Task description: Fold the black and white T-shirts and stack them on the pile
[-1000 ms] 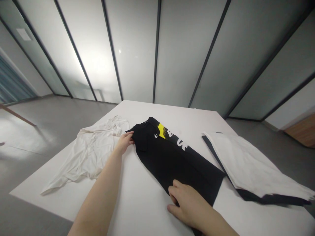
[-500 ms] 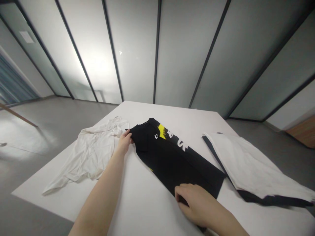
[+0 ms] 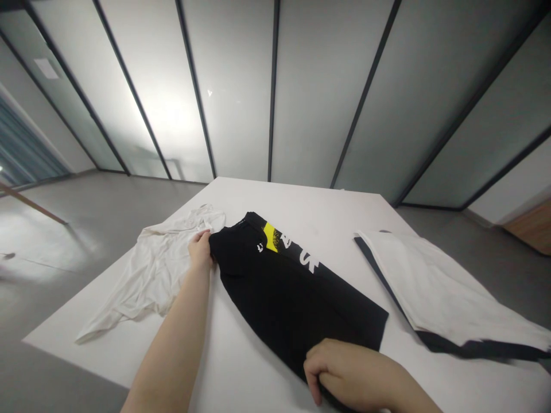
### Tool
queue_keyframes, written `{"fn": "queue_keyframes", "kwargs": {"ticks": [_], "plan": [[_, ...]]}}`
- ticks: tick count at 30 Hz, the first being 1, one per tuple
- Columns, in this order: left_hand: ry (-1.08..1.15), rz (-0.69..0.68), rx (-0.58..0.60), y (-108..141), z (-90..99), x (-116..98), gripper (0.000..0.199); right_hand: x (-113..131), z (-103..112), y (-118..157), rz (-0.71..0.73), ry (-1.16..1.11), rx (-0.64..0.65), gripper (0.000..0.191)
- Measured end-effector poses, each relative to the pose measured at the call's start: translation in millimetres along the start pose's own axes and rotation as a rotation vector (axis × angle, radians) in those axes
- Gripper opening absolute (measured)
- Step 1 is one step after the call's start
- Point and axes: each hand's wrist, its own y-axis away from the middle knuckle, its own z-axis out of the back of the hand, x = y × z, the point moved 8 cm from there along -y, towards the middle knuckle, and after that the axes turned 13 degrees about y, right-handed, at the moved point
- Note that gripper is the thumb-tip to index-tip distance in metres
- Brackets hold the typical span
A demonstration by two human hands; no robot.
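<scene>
A black T-shirt [image 3: 275, 298] with a yellow patch and white lettering lies folded lengthwise on the white table [image 3: 245, 373]. My left hand [image 3: 201, 249] is closed on its far left edge, near the sleeve and shoulder. Toward the near end, by the hem, my right hand [image 3: 338, 370] has its fingers curled around the black cloth; the fingertips are partly hidden. Between the two hands the shirt's left edge runs fairly straight.
A crumpled white shirt [image 3: 159, 264] spreads over the table's left side, just beside my left hand. On the right lies a stack of white cloth [image 3: 439, 281] over dark cloth [image 3: 473, 349]. Frosted glass panels [image 3: 232, 86] stand behind the table.
My left hand has pulled the shirt's far end to the left and slightly nearer, and the printed part shifted with it. My right hand has moved slightly down, its fingers curled at the hem.
</scene>
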Motion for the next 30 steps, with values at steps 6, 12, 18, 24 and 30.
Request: {"fn": "queue_keyframes", "kwargs": {"ticks": [6, 12, 18, 24, 30], "plan": [[0.063, 0.045, 0.091, 1.1, -19.9, 12.2, 0.036, -48.9, 26.2, 17.5, -0.232, 0.0, -0.096, 0.012], [-0.309, -0.221, 0.506, 45.2, -73.2, 22.9, 0.059, -119.4, 41.5, 41.6, -0.48, 0.094, -0.205, 0.025], [-0.939, -0.694, 1.034, 134.0, -111.2, 40.8, 0.043, -143.7, 35.1, 39.9, -0.546, -0.038, -0.243, 0.02], [-1.228, -0.655, 1.094, 153.0, -112.8, 49.6, 0.053, -140.1, 39.6, 42.2, -0.562, 0.055, -0.253, 0.023], [-1.365, -0.597, 0.882, 132.9, -108.1, 36.5, 0.038, -143.6, 39.0, 40.4, -0.546, 0.042, -0.248, 0.012]]}}
